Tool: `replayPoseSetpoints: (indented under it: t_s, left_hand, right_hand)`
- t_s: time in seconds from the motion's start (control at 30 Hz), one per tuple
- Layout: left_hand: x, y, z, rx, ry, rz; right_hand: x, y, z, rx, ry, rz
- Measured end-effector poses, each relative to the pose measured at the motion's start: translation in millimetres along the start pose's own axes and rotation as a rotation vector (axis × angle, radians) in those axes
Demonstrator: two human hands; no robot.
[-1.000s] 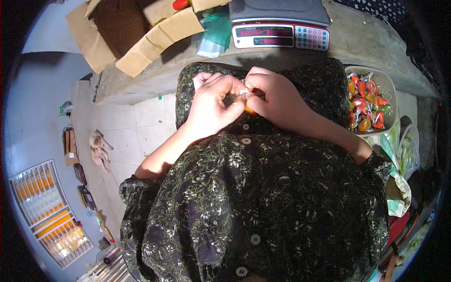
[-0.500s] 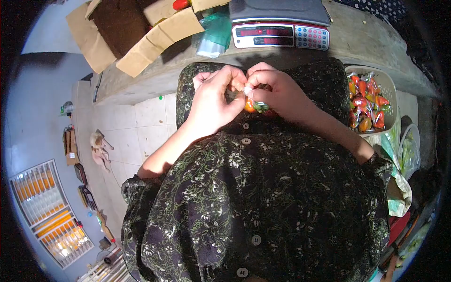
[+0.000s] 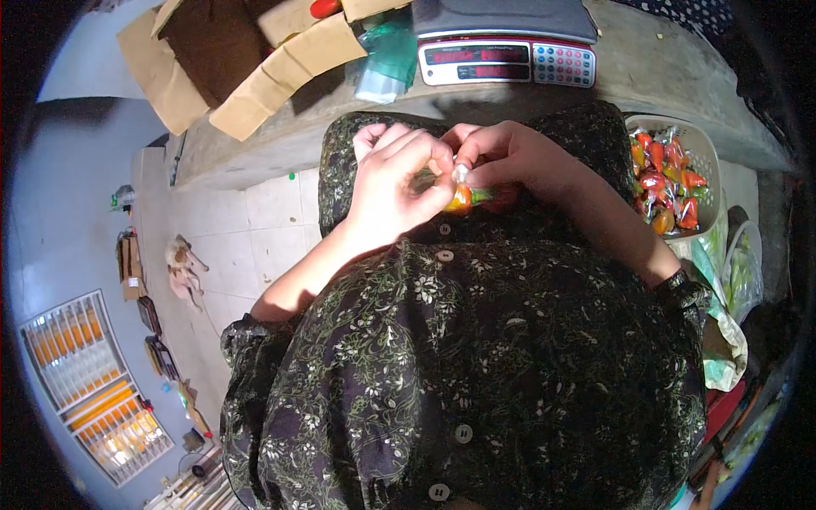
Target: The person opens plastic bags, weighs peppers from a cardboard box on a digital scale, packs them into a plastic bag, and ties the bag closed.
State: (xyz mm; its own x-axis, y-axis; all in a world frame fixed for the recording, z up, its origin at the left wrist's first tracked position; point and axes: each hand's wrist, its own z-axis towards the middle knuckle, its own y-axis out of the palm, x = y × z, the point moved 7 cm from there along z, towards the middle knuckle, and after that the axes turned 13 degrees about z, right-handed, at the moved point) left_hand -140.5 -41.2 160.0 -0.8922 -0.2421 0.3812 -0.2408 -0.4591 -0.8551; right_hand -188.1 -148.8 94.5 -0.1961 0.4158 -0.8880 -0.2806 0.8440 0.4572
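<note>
My left hand (image 3: 395,178) and my right hand (image 3: 510,157) meet above my lap, fingers pinched on the gathered top of a small clear plastic bag (image 3: 461,172). Below my fingertips hangs the bag's body, with orange-yellow and green peppers (image 3: 461,200) inside. Part of the bag is hidden behind my right hand. To the right, a pale basket (image 3: 707,161) holds several clear bags of red, orange and green peppers (image 3: 654,181).
A digital scale (image 3: 510,64) stands on the concrete ledge (image 3: 391,98) ahead, beside green plastic bags (image 3: 388,64) and an open cardboard box (image 3: 289,76). A dog (image 3: 183,268) lies on the tiled floor. More plastic bags (image 3: 744,272) lie at the right.
Both hands have shifted slightly right with the bag. The peppers in it show more clearly below my fingers than a second ago.
</note>
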Motion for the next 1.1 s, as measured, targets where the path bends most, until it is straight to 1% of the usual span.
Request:
replayPoseSetpoints:
  t_s: [0.1,0.2,0.33,0.4,0.6,0.7,0.83,0.9,0.93,1.0,1.03,1.1]
  left_hand:
    - [0.1,-4.2,3.1,0.049,0.031,0.198]
    - [1.2,-9.2,9.2,0.117,0.066,0.284]
    - [-2.1,-9.0,9.6,0.092,0.165,0.369]
    - [-2.7,-8.3,10.4,0.078,0.192,0.369]
    - [-0.3,-7.3,14.8,0.021,0.211,0.309]
    - [-1.3,-6.6,16.8,-0.017,0.218,0.285]
    - [-3.7,-4.4,22.2,-0.121,0.202,0.257]
    - [-5.5,-5.9,25.0,-0.165,0.180,0.202]
    - [-6.1,-5.5,25.5,-0.187,0.169,0.175]
    - [-19.4,5.3,23.6,-0.308,-0.079,-0.194]
    - [-24.8,13.2,20.7,-0.367,-0.202,-0.379]
    - [-32.1,21.7,15.5,-0.340,-0.272,-0.501]
  right_hand:
    - [17.2,-9.0,0.3,0.113,0.095,0.140]
    - [23.0,-16.1,1.4,0.193,0.089,0.229]
    - [26.2,-16.7,2.9,0.257,0.079,0.264]
    - [28.3,-19.1,4.7,0.265,0.064,0.233]
    - [29.0,-17.0,2.9,0.287,0.093,0.293]
    - [27.1,-14.5,2.9,0.258,0.057,0.302]
    - [29.8,-22.0,6.5,0.216,0.009,0.194]
    - [27.3,-21.0,6.9,0.207,-0.029,0.187]
    - [27.4,-19.4,5.7,0.221,-0.004,0.209]
    - [24.8,-13.6,3.1,0.249,0.046,0.253]
    - [22.2,-14.1,4.5,0.243,-0.007,0.207]
    - [19.6,-15.9,6.1,0.233,-0.112,0.118]
